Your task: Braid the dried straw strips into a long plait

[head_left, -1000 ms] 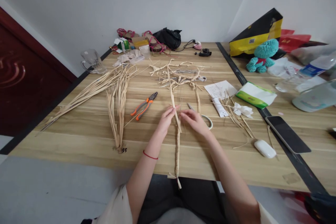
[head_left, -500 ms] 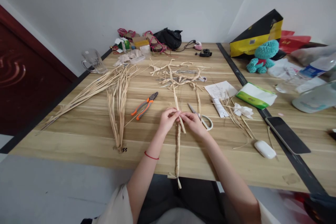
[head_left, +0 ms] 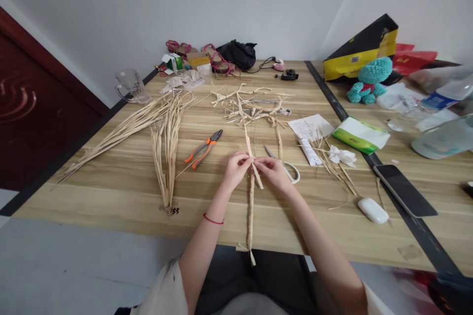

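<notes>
My left hand point(head_left: 237, 166) and my right hand point(head_left: 272, 171) meet at the middle of the table, fingertips pinched on a pale straw braid point(head_left: 251, 211). Its wrapped lower length runs toward me and hangs a little past the table's front edge, ending in a knot with loose tails. A flat straw strip point(head_left: 244, 115) stretches away from my fingers to the far side, and a short end sticks out below them. Close to my right hand lie scissors point(head_left: 293, 173) with pale handles. Left of my left hand rest pliers point(head_left: 203, 148) with orange-and-grey grips.
Bundles of straw point(head_left: 170, 133) lie at the left near a glass mug point(head_left: 132, 86). Twisted straw pieces point(head_left: 258, 104) lie beyond my hands. To the right are a white tube point(head_left: 310, 151), a tissue pack point(head_left: 360, 135), a phone point(head_left: 405, 190) and a white case point(head_left: 373, 210).
Both hands stay nearly in place, with only a slight shift of the fingers. The short straw end below them has swung slightly to the right.
</notes>
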A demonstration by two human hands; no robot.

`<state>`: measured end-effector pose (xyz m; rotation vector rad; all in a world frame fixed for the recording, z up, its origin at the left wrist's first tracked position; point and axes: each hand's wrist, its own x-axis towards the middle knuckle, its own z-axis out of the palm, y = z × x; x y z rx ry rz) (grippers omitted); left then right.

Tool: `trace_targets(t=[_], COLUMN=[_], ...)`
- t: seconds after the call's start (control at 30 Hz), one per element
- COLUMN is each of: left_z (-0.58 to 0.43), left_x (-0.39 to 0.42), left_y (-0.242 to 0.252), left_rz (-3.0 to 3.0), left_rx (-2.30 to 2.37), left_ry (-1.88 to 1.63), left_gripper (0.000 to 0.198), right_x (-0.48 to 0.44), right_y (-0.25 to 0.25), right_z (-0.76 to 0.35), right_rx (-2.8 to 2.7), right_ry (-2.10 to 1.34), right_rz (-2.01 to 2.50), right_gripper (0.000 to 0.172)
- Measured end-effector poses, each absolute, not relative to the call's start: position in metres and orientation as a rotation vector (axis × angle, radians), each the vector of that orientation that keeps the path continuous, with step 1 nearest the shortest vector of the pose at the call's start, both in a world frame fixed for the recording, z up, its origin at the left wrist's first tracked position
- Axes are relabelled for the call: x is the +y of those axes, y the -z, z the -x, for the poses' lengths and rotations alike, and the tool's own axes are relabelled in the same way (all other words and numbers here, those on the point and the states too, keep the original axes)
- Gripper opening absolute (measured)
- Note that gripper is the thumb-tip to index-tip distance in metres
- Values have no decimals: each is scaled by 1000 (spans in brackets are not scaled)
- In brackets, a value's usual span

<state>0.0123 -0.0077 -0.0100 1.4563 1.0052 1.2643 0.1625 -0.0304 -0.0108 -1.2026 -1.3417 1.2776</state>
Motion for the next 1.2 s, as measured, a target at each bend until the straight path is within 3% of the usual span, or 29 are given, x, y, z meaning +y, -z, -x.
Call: trace_targets(t=[1.2], left_z=[-17], left_x=[-9], left_y=[20], left_rz=[-1509], left_rx=[1113], left_ry=[-1240], left_gripper=[9], right_x=[-36], right_y=[5], right_z=[-160], right_rx=[-1578], right_ry=[-1062], right_rz=[1221], right_gripper=[29])
